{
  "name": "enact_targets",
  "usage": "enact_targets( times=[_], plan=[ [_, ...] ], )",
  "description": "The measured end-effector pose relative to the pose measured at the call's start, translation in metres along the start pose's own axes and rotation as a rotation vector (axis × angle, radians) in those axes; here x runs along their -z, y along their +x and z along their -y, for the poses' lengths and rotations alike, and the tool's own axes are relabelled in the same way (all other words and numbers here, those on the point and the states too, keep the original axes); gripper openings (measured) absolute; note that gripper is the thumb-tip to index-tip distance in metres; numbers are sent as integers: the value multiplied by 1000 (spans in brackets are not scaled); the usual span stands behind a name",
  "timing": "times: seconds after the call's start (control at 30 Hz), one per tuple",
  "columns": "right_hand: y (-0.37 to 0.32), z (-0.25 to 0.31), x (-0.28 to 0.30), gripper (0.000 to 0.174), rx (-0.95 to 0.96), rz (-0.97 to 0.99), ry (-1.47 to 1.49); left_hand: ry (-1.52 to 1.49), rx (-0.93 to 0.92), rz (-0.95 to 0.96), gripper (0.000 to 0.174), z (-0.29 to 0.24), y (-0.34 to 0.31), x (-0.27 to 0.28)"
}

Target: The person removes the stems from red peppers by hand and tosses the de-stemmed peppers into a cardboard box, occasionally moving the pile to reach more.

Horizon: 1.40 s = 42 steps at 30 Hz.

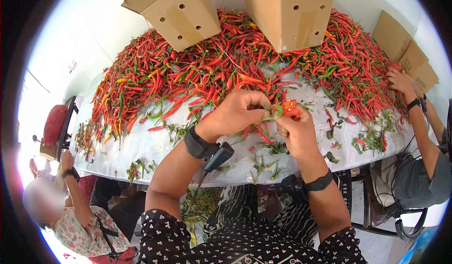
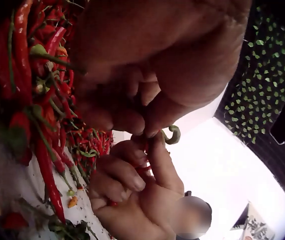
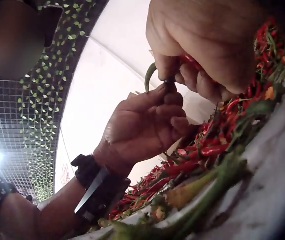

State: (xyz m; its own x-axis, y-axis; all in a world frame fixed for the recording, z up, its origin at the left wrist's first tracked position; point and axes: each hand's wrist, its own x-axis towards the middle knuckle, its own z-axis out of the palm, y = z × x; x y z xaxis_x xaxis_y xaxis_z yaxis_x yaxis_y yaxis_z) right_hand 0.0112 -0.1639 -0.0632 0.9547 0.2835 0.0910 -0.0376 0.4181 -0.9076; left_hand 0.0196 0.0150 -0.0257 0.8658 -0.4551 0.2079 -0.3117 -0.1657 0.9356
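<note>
I judge that I am at the step of parting stem from chilli: my left grip (image 1: 234,114) pinches a curled green stem (image 1: 277,110), narrow at the fingertips, while my right grip (image 1: 298,128) is closed round a few red chillies (image 1: 291,108), their ends showing above the fingers. Both meet near the centre of the dial, above the tabletop (image 1: 117,156). As I read it, the next move calls for a firm pinch at the stem's base and a short twist or pull away, with my right fingers snug but not crushing the pods. The chilli heap (image 1: 165,71) spreads from 10 round to 2 o'clock, red with some green and yellow. Loose stems lie in a clump (image 1: 136,169) at 8 o'clock and another (image 1: 369,141) at 3. At 11 o'clock stands a left cardboard box (image 1: 186,17), its inside hidden from me. At 1 o'clock a right cardboard box (image 1: 294,21) shows a sliver of red at its mouth, probably more chillies. Out at 9 o'clock is a red sack (image 1: 55,126); I cannot tell its contents.
</note>
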Motion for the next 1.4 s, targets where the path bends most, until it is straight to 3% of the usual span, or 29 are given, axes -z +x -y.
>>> enact_targets(
  times=[0.07, 0.13, 0.37, 0.53, 0.67, 0.73, 0.77, 0.9, 0.97, 1.03, 1.1, 1.17, 1.27, 1.3, 1.4],
  plan=[
    [0, 1, 1, 13, -49, 29, 40, -62, 39, 21, 5, -2, -1, 2],
    [-1, 6, -2, 10, -175, 97, 259, -87, 44, 73, 6, -6, -1, 4],
    [-6, 8, -4, 8, -326, 166, 393, -136, 105, 192, 7, -11, -8, 17],
    [-8, 8, -3, 8, -484, 335, 487, -94, -60, 357, 7, -4, -10, 21],
    [-10, 13, -3, 7, -489, 332, 445, -110, -17, 387, 7, -9, -12, 21],
    [-12, 20, -3, 8, -295, 195, 276, -168, 157, 314, 9, -17, -14, 23],
    [-14, 27, 1, 8, -291, 190, 275, -168, 154, 319, 9, -18, -13, 24],
    [-45, 65, 56, 11, 40, -100, -87, -241, 175, 179, 10, -12, -12, 30],
    [-76, 91, 89, 11, 36, -294, -350, -159, 162, 160, 12, -4, -9, 33],
    [-111, 112, 112, 12, -95, -515, -736, -126, 157, 163, 12, -6, -7, 32],
    [-143, 108, 157, 13, -138, -396, -1168, -92, 154, 164, 13, -7, -7, 30],
    [-178, 103, 196, 15, -418, -253, -1570, -40, 115, 110, 14, -8, -6, 27],
    [-195, 102, 186, 17, -373, -314, -1705, -2, 108, 128, 14, -8, -5, 27],
    [-187, 100, 181, 17, -356, -413, -1517, 0, 105, 126, 14, -7, -4, 26],
    [-140, 121, 117, 18, -172, -259, -1364, 24, 96, 125, 14, -4, -3, 20]
  ],
)
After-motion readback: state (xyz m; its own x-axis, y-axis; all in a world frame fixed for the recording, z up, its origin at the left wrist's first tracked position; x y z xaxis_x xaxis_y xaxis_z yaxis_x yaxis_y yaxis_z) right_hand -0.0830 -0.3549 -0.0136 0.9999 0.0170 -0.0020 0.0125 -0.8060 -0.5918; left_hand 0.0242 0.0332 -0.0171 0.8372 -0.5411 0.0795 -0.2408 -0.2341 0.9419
